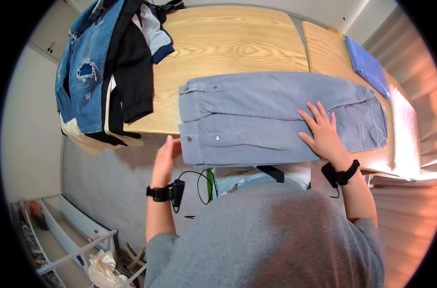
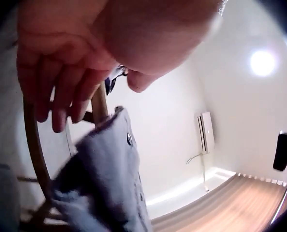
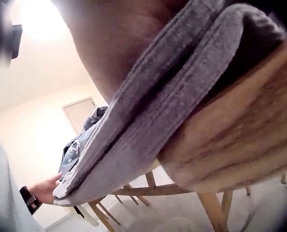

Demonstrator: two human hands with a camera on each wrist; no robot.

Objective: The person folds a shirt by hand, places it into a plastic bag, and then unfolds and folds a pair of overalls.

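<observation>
A folded grey-blue denim jacket [image 1: 271, 120] lies lengthwise along the front of the wooden table, its buttoned cuffs at the left. My right hand [image 1: 321, 134] rests on the jacket's right half with fingers spread. Beside the near cuff, at the jacket's left end, is my left hand [image 1: 167, 156]. Its fingers hang loose with nothing between them in the left wrist view, where the cuff [image 2: 109, 164] droops below the hand. The right wrist view shows layered edges of the jacket [image 3: 148, 116] along the tabletop, with the right fingers hidden.
At the table's left lies a clothes pile with ripped blue jeans [image 1: 91, 72] and a black garment [image 1: 134, 72]. A blue packet [image 1: 367, 65] and clear plastic [image 1: 405, 129] lie at the right. A shelf rack [image 1: 65, 261] stands on the floor at lower left.
</observation>
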